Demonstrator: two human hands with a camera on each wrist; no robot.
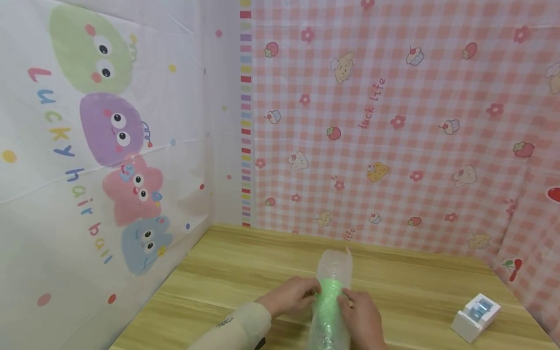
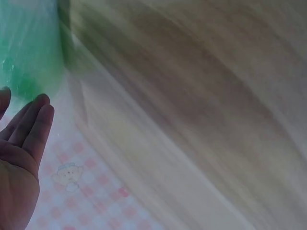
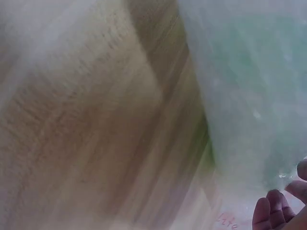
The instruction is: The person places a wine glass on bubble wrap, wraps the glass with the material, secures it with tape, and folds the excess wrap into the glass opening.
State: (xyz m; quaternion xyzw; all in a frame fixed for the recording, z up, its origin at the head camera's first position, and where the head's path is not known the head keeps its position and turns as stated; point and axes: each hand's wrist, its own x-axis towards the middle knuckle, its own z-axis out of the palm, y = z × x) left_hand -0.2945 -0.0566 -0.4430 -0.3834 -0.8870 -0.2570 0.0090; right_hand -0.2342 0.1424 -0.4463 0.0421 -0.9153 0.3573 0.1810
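Note:
A green object (image 1: 329, 304) lies inside a long, clear plastic wrapping (image 1: 334, 265), upright in the head view at the front middle of the table. My left hand (image 1: 295, 297) pinches the wrapping's left edge, and my right hand (image 1: 362, 316) pinches its right side at about the same height. In the left wrist view, the left hand (image 2: 21, 153) has thumb and fairly straight fingers at the wrapped green object (image 2: 29, 52). The right wrist view has the wrapping (image 3: 249, 96) large and blurred, with the right hand (image 3: 283, 208) at its lower corner.
A small white box-like holder with a blue part (image 1: 477, 318) stands on the wooden table (image 1: 245, 262) at the right. Behind the table hangs a pink checked cloth (image 1: 393, 146); a white cloth with cartoon figures (image 1: 183, 112) covers the left side.

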